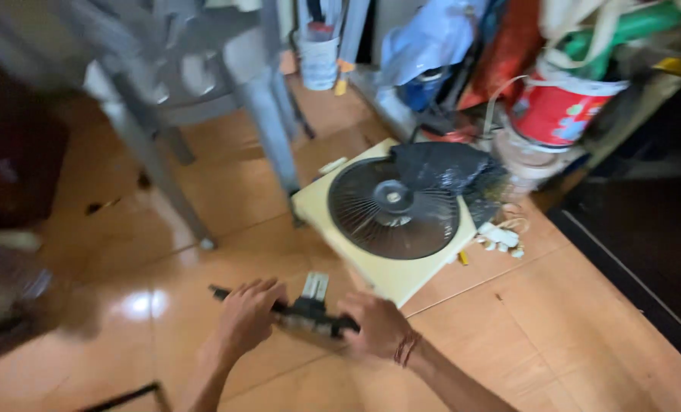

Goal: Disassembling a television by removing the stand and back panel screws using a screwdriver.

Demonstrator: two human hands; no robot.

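A: Held low over the tiled floor [584,336]: a long dark part [302,313] with a pale piece on top, blurred. Left hand [245,313] wrapped round its left end, right hand [375,328] closed on the right end, so kept level between both.

B: And around?

A: Just beyond, a cream square fan [390,221] lying flat, black bag [447,172] against its far corner. Grey chair legs [268,114] left of it, red bucket [561,111] and clutter behind.
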